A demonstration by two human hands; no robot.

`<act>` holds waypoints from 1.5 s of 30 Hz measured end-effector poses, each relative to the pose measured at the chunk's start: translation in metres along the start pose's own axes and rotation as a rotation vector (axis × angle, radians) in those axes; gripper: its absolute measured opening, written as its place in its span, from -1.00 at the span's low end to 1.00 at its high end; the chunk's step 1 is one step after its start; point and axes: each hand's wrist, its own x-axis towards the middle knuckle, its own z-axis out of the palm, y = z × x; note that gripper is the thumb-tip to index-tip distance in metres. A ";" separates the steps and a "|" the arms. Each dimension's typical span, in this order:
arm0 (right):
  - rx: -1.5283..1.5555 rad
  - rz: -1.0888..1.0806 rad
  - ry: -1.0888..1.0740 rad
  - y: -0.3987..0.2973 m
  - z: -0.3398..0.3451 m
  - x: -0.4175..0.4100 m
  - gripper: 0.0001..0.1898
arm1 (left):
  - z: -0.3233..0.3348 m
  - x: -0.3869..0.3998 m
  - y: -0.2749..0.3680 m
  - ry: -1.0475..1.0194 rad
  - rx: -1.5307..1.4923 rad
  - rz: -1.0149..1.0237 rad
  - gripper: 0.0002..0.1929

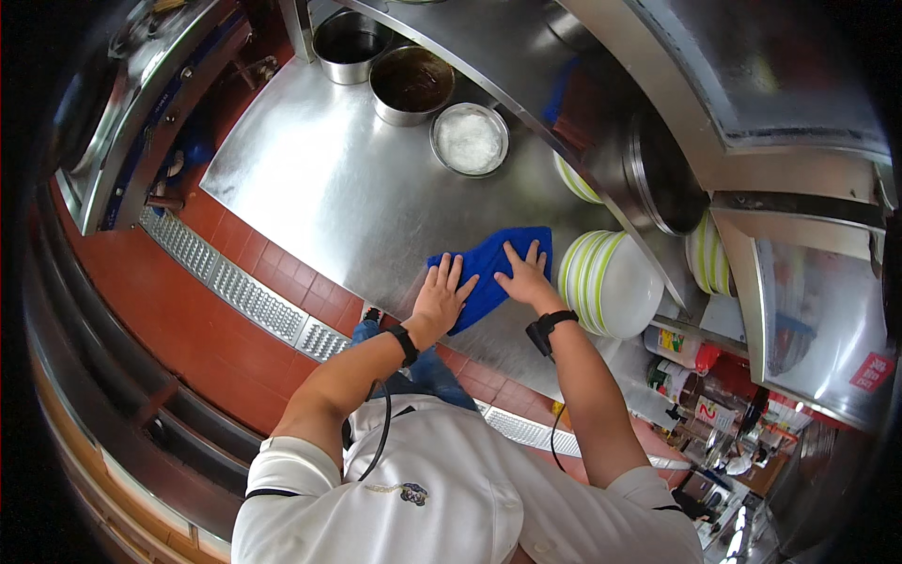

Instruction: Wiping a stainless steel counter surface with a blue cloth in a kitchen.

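Observation:
A blue cloth (486,273) lies spread on the stainless steel worktop (310,162), near its front edge. My left hand (438,299) rests flat on the cloth's left side, fingers apart. On the upper right part of the cloth is my right hand (525,273), palm down with its fingers spread. Neither hand is closed around the fabric. Just right of my right hand stands a stack of white bowls with green bands (609,282), tipped in the fisheye view.
Along the worktop's back are a metal pot (350,67), a pot with dark brown residue (412,106) and a bowl of white powder (471,139). A steel shelf (493,77) overhangs the back. Several containers (680,349) are at the right; a drain grate (246,285) crosses the red floor.

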 end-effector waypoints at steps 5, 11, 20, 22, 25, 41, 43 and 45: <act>0.004 0.003 -0.048 0.004 -0.027 0.037 -0.22 | -0.021 0.030 0.002 -0.053 0.033 -0.032 -0.34; -0.034 0.061 -0.056 -0.006 -0.051 0.069 -0.21 | -0.018 0.058 -0.004 0.026 0.031 -0.078 -0.34; -0.045 0.073 0.039 -0.011 -0.040 0.057 -0.20 | -0.014 0.053 -0.006 0.064 0.153 -0.054 -0.34; -0.065 0.020 0.047 -0.015 -0.028 0.039 -0.17 | -0.011 0.043 -0.007 0.056 0.188 -0.039 -0.34; -0.041 0.056 -0.012 -0.025 -0.009 -0.004 -0.13 | -0.009 0.011 -0.012 0.071 0.213 -0.001 -0.34; 0.137 0.189 0.105 -0.045 0.094 -0.104 -0.17 | -0.009 -0.077 -0.033 -0.096 0.187 0.256 -0.37; 0.140 0.209 0.102 -0.050 0.093 -0.097 -0.17 | -0.003 -0.076 -0.036 -0.125 0.199 0.315 -0.36; 0.140 0.230 0.091 -0.049 0.092 -0.086 -0.17 | 0.003 -0.078 -0.037 -0.153 0.072 0.296 -0.35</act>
